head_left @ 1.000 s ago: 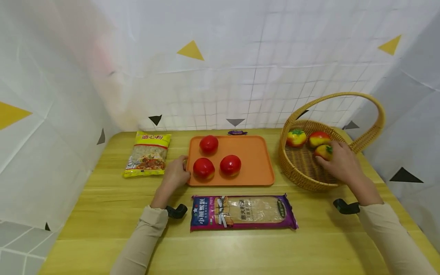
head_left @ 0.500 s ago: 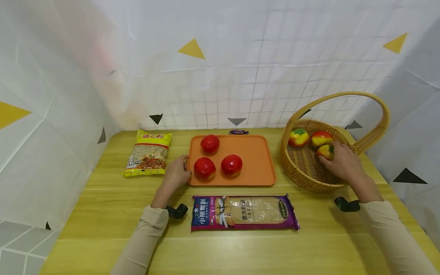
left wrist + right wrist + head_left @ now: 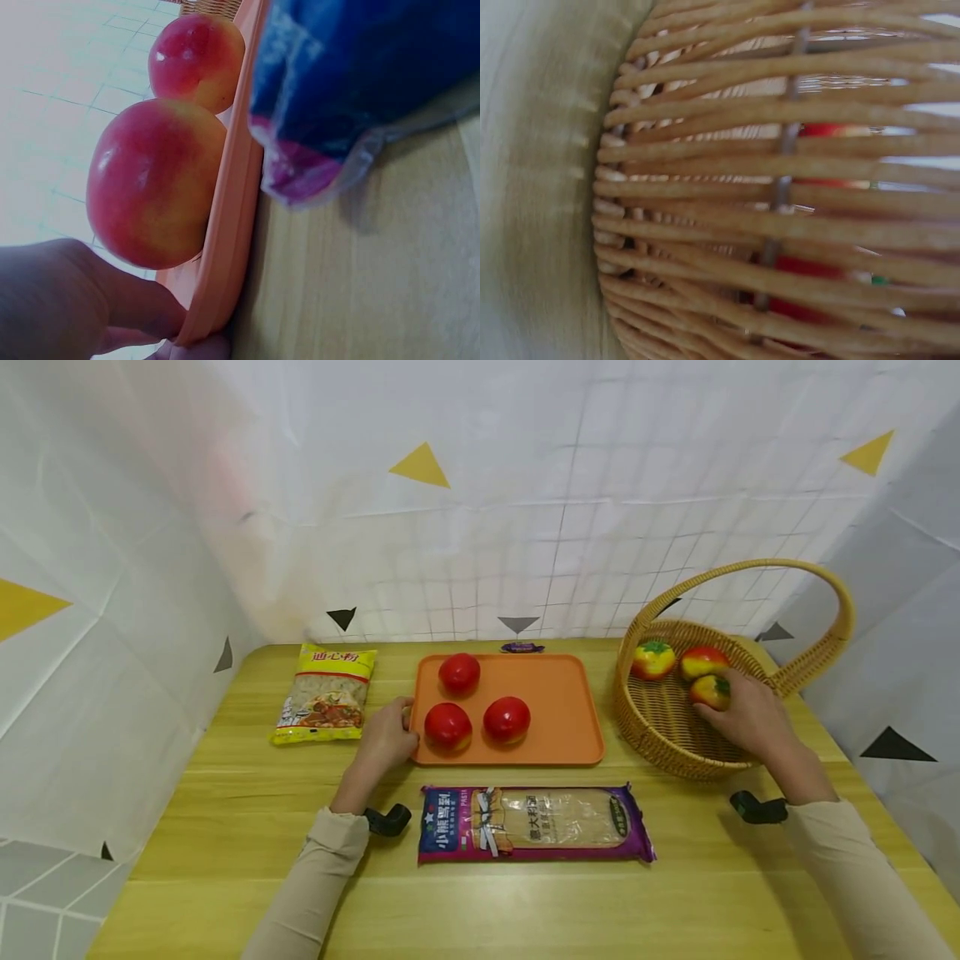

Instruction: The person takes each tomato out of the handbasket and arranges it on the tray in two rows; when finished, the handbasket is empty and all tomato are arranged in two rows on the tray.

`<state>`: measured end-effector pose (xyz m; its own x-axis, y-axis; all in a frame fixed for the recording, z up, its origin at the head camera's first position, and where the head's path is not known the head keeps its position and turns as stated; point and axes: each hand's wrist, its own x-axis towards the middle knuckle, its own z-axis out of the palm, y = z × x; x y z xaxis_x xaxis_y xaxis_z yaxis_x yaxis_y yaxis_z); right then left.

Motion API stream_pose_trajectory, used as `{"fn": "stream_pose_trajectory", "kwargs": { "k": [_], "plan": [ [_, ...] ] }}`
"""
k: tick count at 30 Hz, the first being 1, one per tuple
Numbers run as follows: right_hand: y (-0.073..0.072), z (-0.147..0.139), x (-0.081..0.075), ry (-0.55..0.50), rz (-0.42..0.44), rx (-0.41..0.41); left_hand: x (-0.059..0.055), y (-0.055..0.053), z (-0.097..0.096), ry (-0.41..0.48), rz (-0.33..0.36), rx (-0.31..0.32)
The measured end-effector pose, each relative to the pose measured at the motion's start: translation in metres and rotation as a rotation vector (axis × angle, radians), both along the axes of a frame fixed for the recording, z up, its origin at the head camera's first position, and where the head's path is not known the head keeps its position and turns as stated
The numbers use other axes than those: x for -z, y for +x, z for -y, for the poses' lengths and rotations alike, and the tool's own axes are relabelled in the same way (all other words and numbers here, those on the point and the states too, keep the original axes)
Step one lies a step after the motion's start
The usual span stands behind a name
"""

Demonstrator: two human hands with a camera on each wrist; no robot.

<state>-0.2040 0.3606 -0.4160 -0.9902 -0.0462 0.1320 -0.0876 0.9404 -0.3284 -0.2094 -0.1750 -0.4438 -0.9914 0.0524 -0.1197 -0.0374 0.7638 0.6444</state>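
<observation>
At the left end of the orange tray (image 3: 558,710), my left hand (image 3: 386,737) pinches the rim, with a thumb and finger (image 3: 142,304) on either side of it in the left wrist view. On the tray sit three round red fruits (image 3: 507,720) with yellowish undersides. My right hand (image 3: 756,714) reaches over the near rim of the wicker basket (image 3: 641,735) and grips a red-and-yellow fruit (image 3: 708,692) with a green top. Two similar fruits (image 3: 653,660) lie beside it in the basket. In the right wrist view the basket's woven side hides the hand.
A long purple-and-blue pasta packet (image 3: 536,823) lies in front of the tray. To the left is a yellow bag of macaroni (image 3: 325,695). Behind the tray lies a small purple-wrapped candy (image 3: 522,647). The basket's tall handle (image 3: 780,562) arches above it, and white sheeting stands behind the table.
The head view has shifted slightly, so things appear a little further right. Both hands keep their places, at the tray's rim and on the fruit in the basket.
</observation>
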Motion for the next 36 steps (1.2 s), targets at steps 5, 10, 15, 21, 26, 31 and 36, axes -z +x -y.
{"fn": "stream_pose_trajectory", "kwargs": {
  "k": [5,10,15,21,26,31,36],
  "plan": [
    [0.002,0.001,-0.001,-0.027,-0.011,-0.005,0.001,-0.001,0.0,-0.007,-0.001,-0.001],
    [0.009,0.006,-0.007,-0.027,-0.024,-0.011,0.0,-0.001,0.0,-0.009,0.001,0.003],
    [0.019,0.015,-0.018,-0.04,-0.045,-0.018,-0.002,-0.001,0.0,-0.012,0.008,0.005],
    [0.026,0.025,-0.028,-0.054,-0.059,-0.028,-0.001,-0.001,0.0,-0.012,0.002,0.001],
    [0.034,0.032,-0.034,-0.059,-0.093,-0.044,0.002,-0.001,0.0,-0.014,-0.006,0.006],
    [0.042,0.038,-0.04,-0.064,-0.131,-0.055,0.002,-0.001,0.0,-0.014,0.001,-0.003],
    [0.048,0.048,-0.048,-0.073,-0.154,-0.07,0.002,-0.002,0.0,-0.025,-0.009,-0.004]
  ]
}}
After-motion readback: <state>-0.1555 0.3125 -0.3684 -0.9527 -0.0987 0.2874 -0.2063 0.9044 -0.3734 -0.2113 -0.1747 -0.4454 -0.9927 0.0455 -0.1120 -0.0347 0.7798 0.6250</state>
